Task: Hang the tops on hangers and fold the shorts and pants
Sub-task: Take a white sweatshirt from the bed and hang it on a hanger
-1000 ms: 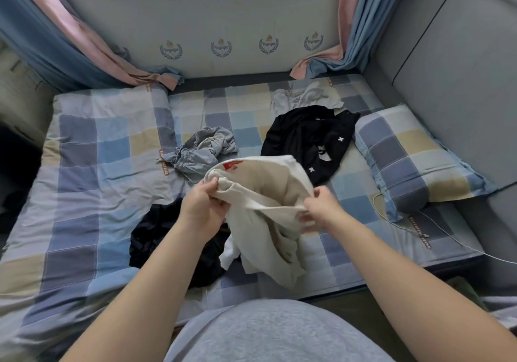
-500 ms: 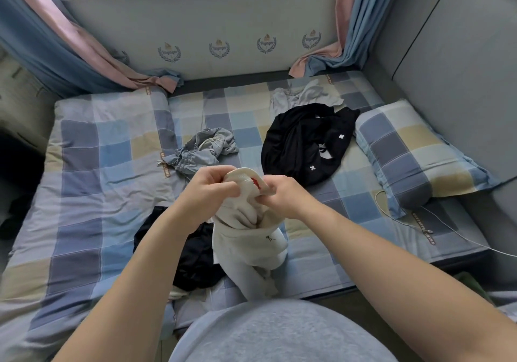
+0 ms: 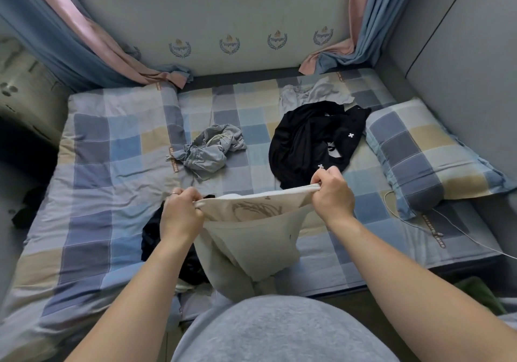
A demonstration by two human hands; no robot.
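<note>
- The white top point(image 3: 251, 238) is held up over the near edge of the bed point(image 3: 112, 166). One edge is stretched between both hands and the rest hangs loose toward the person's lap.
- The left hand point(image 3: 181, 213) is curled tight round the left end of that edge. The right hand point(image 3: 331, 196) pinches the right end, fingers closed over the fabric.
- Judging by the drape, it is a light, soft jersey: no stiffness, it sags and twists, and it is not fragile. A faint print shows through the cloth, so it may be inside out.
- It should handle best gripped at the shoulder seams or the hem corners, so it spreads flat for a hanger.
- Half a second earlier the hands were nearly touching with the top bunched between them. Now they are apart and the edge is pulled taut.
- Unmoved on the bed: the crumpled grey-blue shorts point(image 3: 209, 149) mid-bed, the black top point(image 3: 313, 140) beside the pillow point(image 3: 425, 154), a pale grey garment point(image 3: 313, 94) at the far edge, and a dark garment point(image 3: 154, 238) at the near edge.
</note>
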